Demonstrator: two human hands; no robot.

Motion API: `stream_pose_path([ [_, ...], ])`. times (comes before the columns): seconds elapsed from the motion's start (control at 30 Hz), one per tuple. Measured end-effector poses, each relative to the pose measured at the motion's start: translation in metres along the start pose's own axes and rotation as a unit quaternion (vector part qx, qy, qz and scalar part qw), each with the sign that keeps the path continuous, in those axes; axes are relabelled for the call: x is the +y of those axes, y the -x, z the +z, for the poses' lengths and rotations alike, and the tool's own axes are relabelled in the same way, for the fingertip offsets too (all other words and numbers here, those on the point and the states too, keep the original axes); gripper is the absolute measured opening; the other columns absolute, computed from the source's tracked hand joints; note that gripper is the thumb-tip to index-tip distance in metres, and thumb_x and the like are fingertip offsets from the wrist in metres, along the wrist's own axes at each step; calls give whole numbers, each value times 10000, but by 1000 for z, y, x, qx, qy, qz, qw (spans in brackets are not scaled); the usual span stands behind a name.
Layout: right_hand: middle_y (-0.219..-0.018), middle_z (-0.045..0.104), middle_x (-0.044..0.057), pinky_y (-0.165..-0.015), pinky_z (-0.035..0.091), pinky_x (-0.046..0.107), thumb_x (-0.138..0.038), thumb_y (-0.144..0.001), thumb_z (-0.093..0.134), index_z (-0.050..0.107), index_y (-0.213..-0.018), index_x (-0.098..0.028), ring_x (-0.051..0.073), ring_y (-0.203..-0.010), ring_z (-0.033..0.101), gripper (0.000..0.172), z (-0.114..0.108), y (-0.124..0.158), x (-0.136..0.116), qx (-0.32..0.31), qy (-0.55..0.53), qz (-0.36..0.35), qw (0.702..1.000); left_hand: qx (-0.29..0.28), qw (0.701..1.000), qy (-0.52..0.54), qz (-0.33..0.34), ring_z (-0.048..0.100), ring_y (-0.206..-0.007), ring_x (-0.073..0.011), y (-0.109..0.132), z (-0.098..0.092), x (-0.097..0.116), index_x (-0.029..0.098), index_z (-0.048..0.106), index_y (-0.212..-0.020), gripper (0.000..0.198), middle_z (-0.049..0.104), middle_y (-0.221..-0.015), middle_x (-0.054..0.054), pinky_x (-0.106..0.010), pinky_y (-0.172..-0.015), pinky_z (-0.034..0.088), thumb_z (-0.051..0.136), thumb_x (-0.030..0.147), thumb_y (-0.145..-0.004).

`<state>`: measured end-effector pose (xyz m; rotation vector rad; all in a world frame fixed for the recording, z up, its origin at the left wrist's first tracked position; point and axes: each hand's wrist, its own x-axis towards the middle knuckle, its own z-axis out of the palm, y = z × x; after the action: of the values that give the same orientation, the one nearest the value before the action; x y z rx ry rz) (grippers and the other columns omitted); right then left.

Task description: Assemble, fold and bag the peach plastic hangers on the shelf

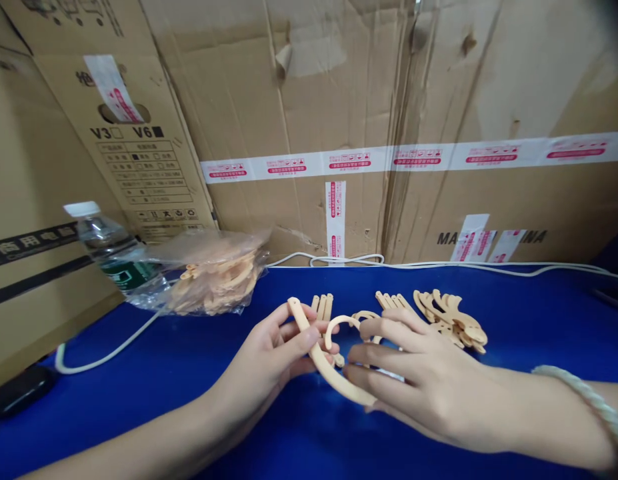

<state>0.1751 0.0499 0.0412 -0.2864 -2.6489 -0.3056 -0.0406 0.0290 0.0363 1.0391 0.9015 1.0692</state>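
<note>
Left hand: your thumb and fingers grasp the curved strip; forearm cut off.
Curved strip: slants between your hands, above the tabletop; lower end hidden.
Right hand: palm down, fingers bent, covering part of the hooked piece; can't tell your grip.

Counting one bottle and one clear bag near the back left corner of the surface, one black object at its left edge. Toward the back edge, got three short sticks, probably four partly blocked sticks, one loose heap. Plus one left hand, one right hand, one long curved piece.
</note>
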Motion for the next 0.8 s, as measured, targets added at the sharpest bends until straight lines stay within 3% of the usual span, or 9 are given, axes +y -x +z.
stream_pose_path([
  [0.13, -946, 701, 58, -947, 332, 426, -309, -948, 468, 638, -1085, -217, 237, -988, 547, 237, 1, -5, -18, 3, 43, 66, 997, -33, 999, -4, -8, 627, -820, -169, 3, -8, 9, 162, 562, -888, 178, 635, -884, -46, -326, -798, 530, 684, 264, -807],
  [0.33, -1009, 689, 56, -1030, 215, 414, -208, -970, 399, 587, -1180, -206, 231, -1123, 506, 282, 3, -6, -44, -22, 87, 108, 990, -81, 996, 4, -31, 638, -870, -197, 7, -19, 4, 157, 553, -926, 163, 645, -917, -67, -392, -860, 520, 646, 260, -840],
  [0.43, -927, 684, 41, -1022, 214, 410, -265, -978, 412, 608, -1096, -212, 220, -1119, 511, 235, 1, 1, -49, -40, 54, 128, 989, -64, 998, -15, -23, 648, -878, -205, 7, -15, -3, 154, 540, -975, 201, 661, -987, -101, -397, -855, 525, 643, 266, -843],
  [0.53, -882, 659, 47, -996, 245, 423, -294, -980, 401, 616, -990, -200, 193, -942, 570, 235, -7, 12, -48, -68, -3, 165, 984, -36, 999, -37, -7, 658, -884, -213, 5, -6, -10, 141, 521, -1054, 265, 647, -1078, -142, -414, -865, 527, 633, 264, -848],
  [0.63, -902, 648, 51, -939, 273, 414, -263, -954, 448, 611, -999, -195, 173, -819, 567, 183, -15, 20, -44, -76, -35, 195, 977, 15, 995, -80, 51, 644, -982, -251, 3, 0, -16, 189, 414, -1252, 471, 548, -1269, -161, -459, -878, 523, 630, 259, -839],
  [0.7, -891, 655, 46, -905, 277, 404, -280, -935, 492, 619, -992, -196, 173, -791, 562, 162, -15, 23, -42, -59, -47, 197, 978, 90, 963, -183, 179, 552, -1155, -277, 4, 0, -18, 242, 343, -1329, 585, 445, -1384, -144, -491, -954, 469, 635, 252, -823],
  [0.77, -867, 662, 43, -897, 265, 404, -302, -923, 519, 631, -976, -193, 173, -765, 561, 165, -13, 23, -42, -39, -53, 191, 979, 123, 871, -339, 333, 417, -1289, -275, 9, -1, -19, 262, 375, -1323, 559, 398, -1425, -111, -515, -1059, 352, 626, 238, -824],
  [0.8, -848, 663, 41, -899, 256, 408, -309, -919, 527, 637, -972, -193, 172, -753, 561, 169, -10, 23, -42, -30, -54, 188, 980, 95, 816, -416, 389, 393, -1305, -267, 13, -1, -19, 258, 416, -1295, 505, 424, -1408, -98, -521, -1094, 291, 618, 233, -832],
])
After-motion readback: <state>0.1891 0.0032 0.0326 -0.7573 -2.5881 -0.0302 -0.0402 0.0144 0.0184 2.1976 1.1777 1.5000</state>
